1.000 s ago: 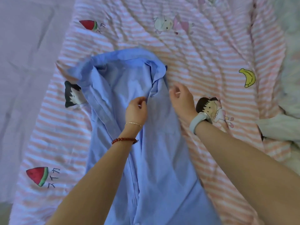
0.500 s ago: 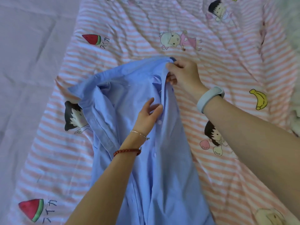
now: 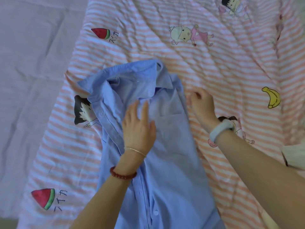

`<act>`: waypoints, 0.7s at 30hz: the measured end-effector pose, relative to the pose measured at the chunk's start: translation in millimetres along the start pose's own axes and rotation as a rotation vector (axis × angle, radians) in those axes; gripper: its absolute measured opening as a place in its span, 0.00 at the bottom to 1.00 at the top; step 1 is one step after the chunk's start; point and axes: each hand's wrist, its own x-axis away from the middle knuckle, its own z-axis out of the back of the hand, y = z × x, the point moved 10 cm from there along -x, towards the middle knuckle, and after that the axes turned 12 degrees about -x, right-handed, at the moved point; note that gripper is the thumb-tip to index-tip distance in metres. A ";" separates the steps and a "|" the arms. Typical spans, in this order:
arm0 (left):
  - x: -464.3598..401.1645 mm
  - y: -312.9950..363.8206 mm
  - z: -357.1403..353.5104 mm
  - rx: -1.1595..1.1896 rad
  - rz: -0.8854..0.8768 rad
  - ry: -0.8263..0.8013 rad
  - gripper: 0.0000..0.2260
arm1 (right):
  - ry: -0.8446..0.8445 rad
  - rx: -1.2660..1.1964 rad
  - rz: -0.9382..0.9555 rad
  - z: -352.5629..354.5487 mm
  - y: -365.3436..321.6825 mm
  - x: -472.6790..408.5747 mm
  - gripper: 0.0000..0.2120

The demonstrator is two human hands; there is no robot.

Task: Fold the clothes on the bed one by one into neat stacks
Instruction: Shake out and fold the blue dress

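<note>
Bed covered with pink-and-white striped cartoon-print blanket (image 3: 231, 66); plain lilac sheet (image 3: 33, 80) left of it. Light blue button-up shirt (image 3: 173, 162) lies front-up on blanket, collar away from person, placket partly open. Left hand (image 3: 138, 128) lies flat on shirt chest, fingers straight and slightly spread. Right hand (image 3: 202, 103) at shirt's right shoulder edge, fingers curled; whether they pinch fabric, cannot tell. White garment (image 3: 295, 156) far right of shirt.

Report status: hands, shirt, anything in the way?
Left hand flat, pressing blue shirt. Right hand curled at its shoulder edge; grip unclear. Shirt front-up, collar rumpled, unfolded. White garment far right, clear.
</note>
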 end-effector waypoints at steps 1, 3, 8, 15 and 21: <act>10.5 23.4 -4.2 -0.039 -0.136 0.015 0.25 | 0.038 0.036 -0.069 16.3 26.4 10.6 0.09; 29.4 53.8 -29.2 -0.055 -0.278 -0.106 0.25 | 0.037 0.082 -0.218 33.3 73.9 35.7 0.11; 50.7 22.5 -103.1 -0.113 -0.088 -0.449 0.29 | -0.080 0.074 -0.237 23.3 108.7 75.1 0.09; 43.2 12.4 -111.0 0.058 0.036 -0.468 0.29 | -0.209 -0.099 -0.307 0.7 109.9 83.0 0.10; 43.7 12.9 -115.0 -0.088 0.081 -0.516 0.29 | -0.040 -0.060 -0.213 65.7 87.5 49.1 0.14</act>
